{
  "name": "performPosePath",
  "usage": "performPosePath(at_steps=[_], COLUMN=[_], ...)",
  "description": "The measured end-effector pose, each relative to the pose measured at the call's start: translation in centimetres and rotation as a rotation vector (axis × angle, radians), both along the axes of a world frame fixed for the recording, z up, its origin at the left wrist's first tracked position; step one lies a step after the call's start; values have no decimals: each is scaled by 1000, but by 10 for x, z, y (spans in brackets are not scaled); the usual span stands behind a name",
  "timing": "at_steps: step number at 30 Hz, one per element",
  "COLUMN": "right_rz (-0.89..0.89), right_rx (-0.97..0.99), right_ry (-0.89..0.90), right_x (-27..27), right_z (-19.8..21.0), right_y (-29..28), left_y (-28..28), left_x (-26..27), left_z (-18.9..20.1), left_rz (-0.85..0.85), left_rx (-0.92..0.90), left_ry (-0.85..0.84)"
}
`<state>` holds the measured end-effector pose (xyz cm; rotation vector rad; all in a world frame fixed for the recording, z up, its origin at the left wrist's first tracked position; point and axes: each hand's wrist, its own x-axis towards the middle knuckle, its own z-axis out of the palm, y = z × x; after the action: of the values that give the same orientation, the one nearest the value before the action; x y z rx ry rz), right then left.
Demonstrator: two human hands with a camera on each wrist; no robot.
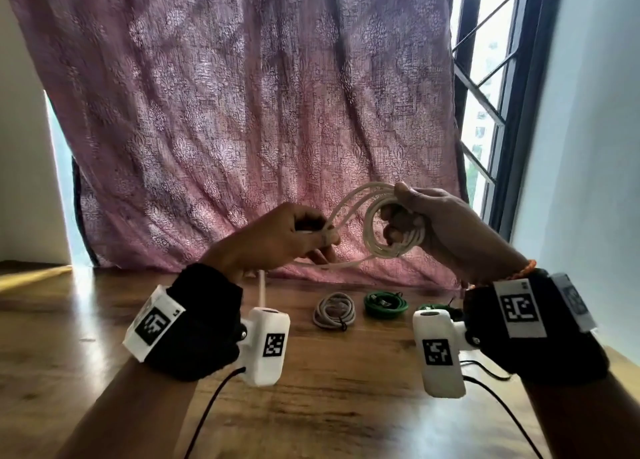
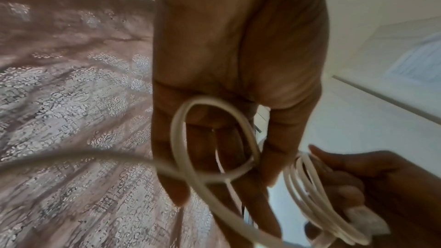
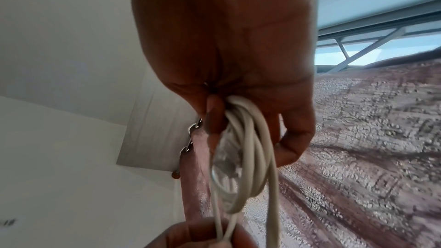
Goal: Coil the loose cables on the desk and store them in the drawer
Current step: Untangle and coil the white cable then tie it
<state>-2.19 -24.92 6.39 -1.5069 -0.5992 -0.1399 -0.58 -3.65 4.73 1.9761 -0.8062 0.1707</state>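
A: Where is the white cable point(image 1: 388, 223) now?

B: It is in the air above the wooden desk point(image 1: 311, 372), between both hands. The right hand point(image 1: 446, 226) grips several finished loops with curled fingers and the thumb on top.

A: And the left hand point(image 1: 277, 240)?

B: It pinches the loose strands that run to the coil. One free end hangs down from it toward the desk.

A: What lies on the desk?

B: A grey coiled cable point(image 1: 334, 310) and, just beside it on the right, a green coiled cable point(image 1: 385, 304). Behind them hangs a pink patterned curtain point(image 1: 259, 112), with a window point(image 1: 485, 78) at the right.
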Motion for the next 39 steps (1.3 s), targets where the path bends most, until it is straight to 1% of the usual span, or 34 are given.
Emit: performPosePath(at_steps=[2, 5, 9, 11, 13, 18, 22, 26, 30, 34, 39], right_rz=[22, 67, 162, 183, 183, 193, 213, 211, 287, 293, 270], right_rx=[74, 117, 235, 268, 251, 139, 162, 226, 361, 379, 392], right_ry=[33, 50, 93, 99, 98, 97, 90, 116, 309, 388, 463], right_x=[0, -2, -4, -5, -4, -4, -5, -7, -4, -1, 2], right_z=[0, -1, -1, -1, 0, -2, -2, 3, 7, 9, 8], right_y=[0, 5, 11, 10, 9, 7, 9, 11, 9, -2, -14], left_y=[3, 4, 2, 1, 1, 1, -2, -2, -11, -19, -24], left_x=[-1, 0, 1, 0, -1, -2, -5, -10, -16, -20, -19], left_z=[5, 7, 7, 7, 8, 10, 12, 12, 12, 9, 6], left_rz=[73, 146, 195, 208, 227, 296, 388, 376, 415, 332, 214], left_rx=[-67, -136, -112, -102, -125, -290, -386, -417, -421, -386, -317], left_ry=[-28, -70, -122, -153, -171, -210, -301, -328, -449, -504, -522])
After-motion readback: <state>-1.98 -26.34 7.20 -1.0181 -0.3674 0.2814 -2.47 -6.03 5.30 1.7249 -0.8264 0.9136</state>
